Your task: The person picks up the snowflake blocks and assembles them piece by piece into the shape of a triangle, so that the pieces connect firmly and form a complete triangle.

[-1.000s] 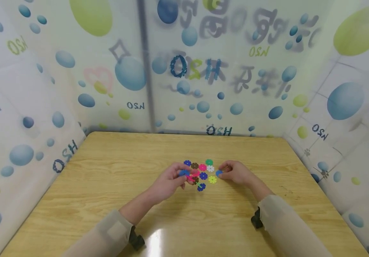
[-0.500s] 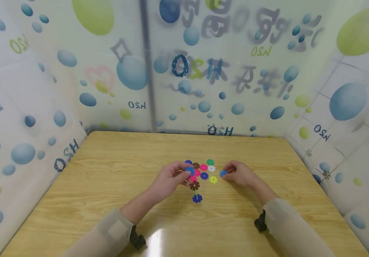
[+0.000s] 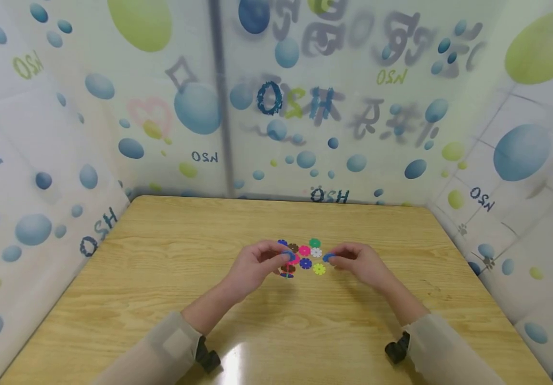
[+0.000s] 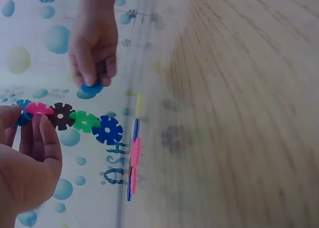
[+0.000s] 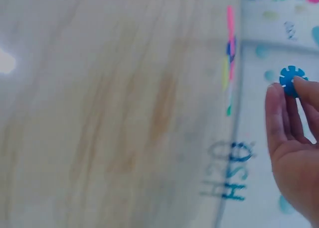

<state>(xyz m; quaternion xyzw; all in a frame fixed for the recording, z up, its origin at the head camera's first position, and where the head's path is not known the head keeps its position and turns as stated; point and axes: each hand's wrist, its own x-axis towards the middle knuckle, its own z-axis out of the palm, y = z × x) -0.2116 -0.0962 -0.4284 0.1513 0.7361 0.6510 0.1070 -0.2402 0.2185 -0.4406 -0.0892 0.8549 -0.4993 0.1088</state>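
Note:
My left hand (image 3: 252, 270) pinches the blue end of a chain of interlocking snowflake discs (image 4: 68, 119). From the fingers the chain runs blue, pink, brown, green and dark blue, raised above the table. In the head view it hangs below the fingertips and is partly hidden. My right hand (image 3: 360, 262) holds a single blue snowflake disc (image 5: 288, 82) between thumb and fingers, a short gap to the right of the chain's blue end. Loose discs lie flat behind and between the hands, among them a yellow disc (image 3: 319, 272) and a green disc (image 3: 314, 240).
Also among the loose discs are a white disc (image 3: 316, 255), a dark blue disc (image 3: 302, 263) and pink ones. The wooden table (image 3: 185, 230) meets patterned curtain walls (image 3: 161, 160) at its back and sides. Light glares off its front part.
The left hand has shifted slightly right, and the chain's hanging end swung down, then back up under the fingers. The right hand moved right, then back left toward the left hand.

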